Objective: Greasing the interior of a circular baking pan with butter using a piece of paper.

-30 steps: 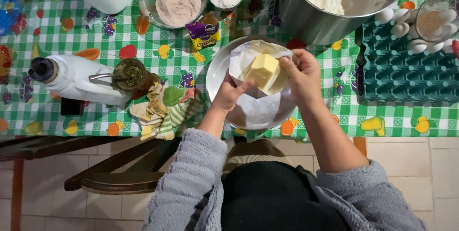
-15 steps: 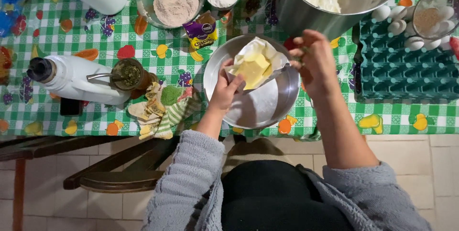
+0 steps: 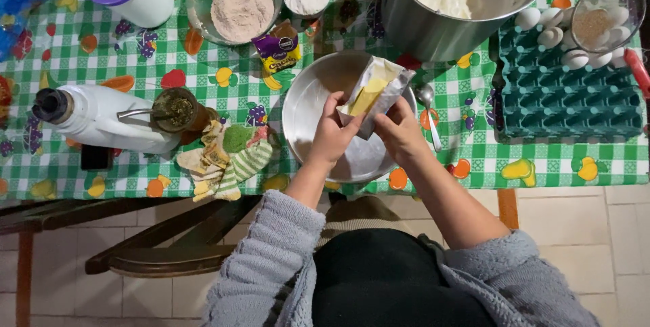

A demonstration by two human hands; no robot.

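Both hands up over the metal plate (image 3: 308,107): left hand (image 3: 332,134) and right hand (image 3: 399,134) each have fingers closed on the butter block (image 3: 369,93) in its wrapper (image 3: 393,86), lifted just above it. Beyond, the big steel pot (image 3: 440,26) sits on the checked worktop (image 3: 223,73).

The single head-worn camera looks steeply down from close above the person's own lap and forearms, facing the near edge of the counter (image 3: 203,70) and tiled floor below.
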